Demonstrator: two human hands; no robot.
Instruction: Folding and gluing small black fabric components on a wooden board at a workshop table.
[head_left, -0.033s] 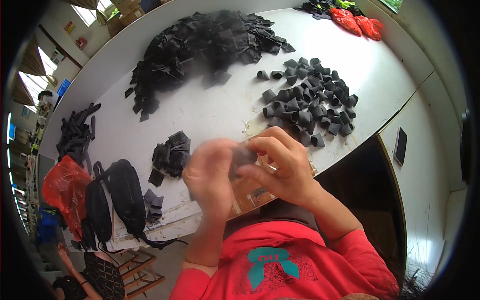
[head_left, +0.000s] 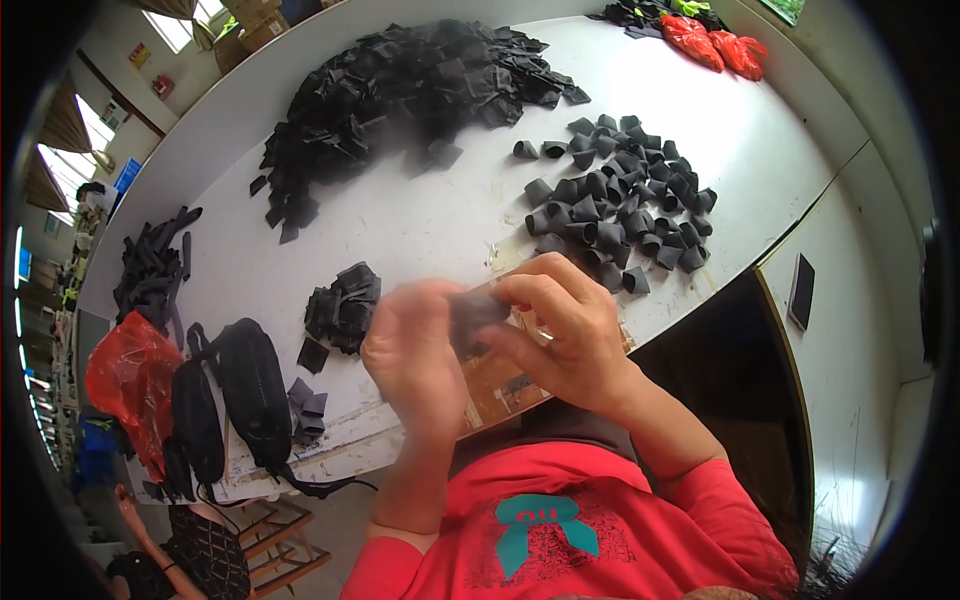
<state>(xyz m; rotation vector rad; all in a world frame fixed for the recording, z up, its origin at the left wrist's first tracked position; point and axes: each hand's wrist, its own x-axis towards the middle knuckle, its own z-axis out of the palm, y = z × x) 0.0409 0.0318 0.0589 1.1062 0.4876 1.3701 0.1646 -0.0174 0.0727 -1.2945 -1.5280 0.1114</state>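
Note:
In front of my chest, my right hand pinches a small dark grey piece of sheet material between thumb and fingers. My left hand, blurred by motion, has its fingers curled at the piece's left side. Fingers and blur hide part of the piece's shape. Beyond my right hand lies a spread of dark grey curled loops. A small pile of flat black pieces sits left of my left hand, and a much larger heap of black pieces covers the far side of the white table.
Dark rolled strips, a red plastic bag and a black bag are at the left. A brown board lies under my hands. A phone rests at right; red bags lie far right. Another person's arm shows lower left.
My left hand has shifted slightly left, and more of the dark grey piece shows between my hands. My right hand has barely moved.

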